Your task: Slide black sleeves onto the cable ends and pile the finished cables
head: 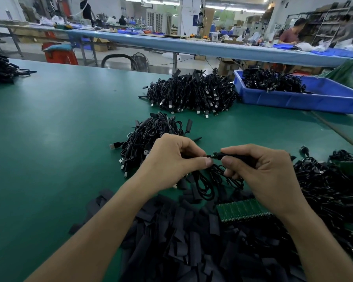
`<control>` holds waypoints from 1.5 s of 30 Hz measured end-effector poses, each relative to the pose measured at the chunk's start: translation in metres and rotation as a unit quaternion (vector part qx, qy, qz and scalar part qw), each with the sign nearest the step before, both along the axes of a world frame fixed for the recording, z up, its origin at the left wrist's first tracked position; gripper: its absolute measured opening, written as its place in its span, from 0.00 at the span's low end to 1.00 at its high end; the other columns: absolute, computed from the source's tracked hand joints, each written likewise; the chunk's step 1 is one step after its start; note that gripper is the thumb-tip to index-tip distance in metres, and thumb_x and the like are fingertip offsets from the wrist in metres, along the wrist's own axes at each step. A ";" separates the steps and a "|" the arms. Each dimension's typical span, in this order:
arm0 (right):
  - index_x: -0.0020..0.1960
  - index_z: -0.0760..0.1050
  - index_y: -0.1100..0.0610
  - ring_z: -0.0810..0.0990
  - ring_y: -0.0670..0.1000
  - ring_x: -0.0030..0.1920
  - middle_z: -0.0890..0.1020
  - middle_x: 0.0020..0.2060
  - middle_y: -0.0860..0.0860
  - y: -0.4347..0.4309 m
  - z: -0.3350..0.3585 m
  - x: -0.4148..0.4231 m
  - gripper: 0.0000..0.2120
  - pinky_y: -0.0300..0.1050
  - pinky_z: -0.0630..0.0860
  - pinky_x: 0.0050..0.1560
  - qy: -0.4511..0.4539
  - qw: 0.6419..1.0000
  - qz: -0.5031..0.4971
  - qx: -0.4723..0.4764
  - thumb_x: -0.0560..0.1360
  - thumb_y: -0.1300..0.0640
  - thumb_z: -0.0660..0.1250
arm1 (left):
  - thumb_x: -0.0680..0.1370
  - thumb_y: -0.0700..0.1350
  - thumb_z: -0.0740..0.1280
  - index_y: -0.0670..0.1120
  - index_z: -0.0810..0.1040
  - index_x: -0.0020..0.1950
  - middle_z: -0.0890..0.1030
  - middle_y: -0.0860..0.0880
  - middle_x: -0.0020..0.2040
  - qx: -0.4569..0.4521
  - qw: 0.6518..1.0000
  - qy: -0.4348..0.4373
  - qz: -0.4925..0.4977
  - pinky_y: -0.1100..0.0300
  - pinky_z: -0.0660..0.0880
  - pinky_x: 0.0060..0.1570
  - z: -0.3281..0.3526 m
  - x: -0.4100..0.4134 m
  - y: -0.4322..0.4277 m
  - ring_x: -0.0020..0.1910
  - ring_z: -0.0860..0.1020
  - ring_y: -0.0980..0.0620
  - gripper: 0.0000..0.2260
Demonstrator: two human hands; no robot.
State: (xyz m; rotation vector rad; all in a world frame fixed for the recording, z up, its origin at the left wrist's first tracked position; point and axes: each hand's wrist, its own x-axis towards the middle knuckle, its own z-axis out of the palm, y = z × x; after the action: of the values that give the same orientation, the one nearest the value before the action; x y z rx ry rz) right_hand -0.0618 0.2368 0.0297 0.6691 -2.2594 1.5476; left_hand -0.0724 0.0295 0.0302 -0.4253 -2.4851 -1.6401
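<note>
The table (59, 139) wore a smooth, matt green covering. The cables (192, 92) had black plastic jackets with a faint sheen, their plugs (206, 114) tipped in bright metal. The sleeves (171, 241) looked dull, matt black. The bin (293, 100) was glossy blue plastic. The boxes (226, 67) behind were plain brown cardboard.

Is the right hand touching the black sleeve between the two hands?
Touching. The head view shows the right hand pinching the black sleeve between thumb and forefinger.

Green bench (49, 129); blue table (171, 44) behind; shelving (330, 23) rt.
</note>
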 end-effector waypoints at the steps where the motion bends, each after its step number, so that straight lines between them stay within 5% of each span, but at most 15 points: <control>1: 0.48 0.83 0.48 0.84 0.46 0.33 0.85 0.34 0.48 0.000 0.000 0.000 0.08 0.34 0.78 0.37 0.001 1.000 0.000 0.001 0.72 0.59 0.73 | 0.72 0.49 0.78 0.50 0.85 0.40 0.85 0.52 0.35 -0.006 1.000 0.001 0.000 0.56 0.81 0.39 0.000 0.000 0.000 0.36 0.83 0.51 0.05; 8: 0.52 0.83 0.45 0.86 0.45 0.38 0.86 0.41 0.41 -0.001 0.001 0.000 0.11 0.34 0.80 0.42 0.002 0.999 0.014 0.031 0.69 0.52 0.73 | 0.74 0.45 0.77 0.47 0.84 0.39 0.84 0.49 0.34 -0.033 0.999 0.002 -0.034 0.54 0.78 0.35 0.003 0.002 0.002 0.31 0.79 0.54 0.05; 12: 0.51 0.83 0.46 0.86 0.44 0.38 0.86 0.40 0.40 0.000 0.000 0.000 0.11 0.34 0.80 0.42 0.009 0.999 0.020 0.038 0.69 0.53 0.73 | 0.74 0.44 0.76 0.47 0.84 0.39 0.84 0.50 0.34 -0.047 0.998 0.001 -0.051 0.60 0.75 0.34 0.004 0.004 0.004 0.30 0.77 0.58 0.05; 17: 0.50 0.84 0.47 0.85 0.45 0.36 0.86 0.36 0.43 0.001 -0.001 -0.001 0.10 0.33 0.79 0.40 -0.008 1.000 0.020 0.020 0.69 0.53 0.73 | 0.76 0.43 0.74 0.46 0.84 0.41 0.85 0.48 0.37 -0.050 0.997 0.005 -0.059 0.52 0.78 0.38 0.003 0.003 0.004 0.36 0.82 0.46 0.04; 21: 0.50 0.84 0.47 0.85 0.45 0.36 0.86 0.37 0.44 0.001 0.000 -0.001 0.11 0.33 0.79 0.41 -0.029 0.999 0.032 0.022 0.68 0.53 0.73 | 0.76 0.43 0.74 0.45 0.84 0.41 0.85 0.49 0.36 -0.054 0.996 -0.001 -0.069 0.59 0.76 0.32 0.002 0.004 0.005 0.31 0.79 0.53 0.05; 24: 0.52 0.83 0.45 0.85 0.45 0.38 0.87 0.39 0.44 0.000 0.001 -0.001 0.12 0.34 0.79 0.42 -0.031 0.999 0.035 -0.002 0.68 0.53 0.74 | 0.76 0.43 0.74 0.45 0.84 0.40 0.85 0.48 0.36 -0.030 0.998 -0.008 -0.060 0.46 0.79 0.38 0.002 0.003 0.006 0.37 0.82 0.40 0.05; 28: 0.58 0.79 0.40 0.86 0.47 0.41 0.86 0.41 0.46 -0.007 0.000 -0.001 0.20 0.38 0.82 0.43 0.001 0.998 -0.044 -0.055 0.67 0.50 0.76 | 0.76 0.44 0.74 0.47 0.84 0.37 0.85 0.48 0.35 0.006 1.000 -0.005 -0.030 0.47 0.76 0.32 0.002 0.003 0.007 0.31 0.78 0.39 0.07; 31: 0.53 0.80 0.43 0.86 0.47 0.41 0.86 0.40 0.46 -0.016 -0.003 0.000 0.14 0.43 0.83 0.44 0.033 0.988 -0.110 -0.107 0.67 0.48 0.76 | 0.76 0.45 0.74 0.48 0.84 0.37 0.85 0.44 0.35 0.029 1.000 0.002 -0.012 0.39 0.76 0.36 0.001 0.003 0.010 0.34 0.78 0.32 0.07; 35: 0.56 0.80 0.45 0.85 0.43 0.42 0.85 0.39 0.41 -0.026 -0.008 0.001 0.16 0.34 0.80 0.46 0.076 0.983 -0.134 -0.101 0.73 0.60 0.75 | 0.75 0.44 0.75 0.46 0.84 0.38 0.85 0.40 0.37 0.061 0.998 -0.012 -0.005 0.33 0.78 0.41 0.001 0.004 0.014 0.38 0.80 0.30 0.06; 45: 0.64 0.77 0.50 0.85 0.38 0.44 0.83 0.44 0.38 -0.034 -0.015 0.006 0.20 0.34 0.80 0.48 0.133 0.979 -0.140 -0.062 0.74 0.57 0.75 | 0.77 0.40 0.73 0.40 0.85 0.43 0.86 0.43 0.38 0.121 0.992 -0.019 0.005 0.40 0.81 0.49 -0.004 0.009 0.026 0.42 0.84 0.40 0.04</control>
State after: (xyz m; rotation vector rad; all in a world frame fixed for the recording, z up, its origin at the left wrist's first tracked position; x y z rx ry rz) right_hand -0.0556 0.2030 0.0149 0.4682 -1.9469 1.3594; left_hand -0.0630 0.0559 0.0260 -0.3527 -2.2701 -1.9309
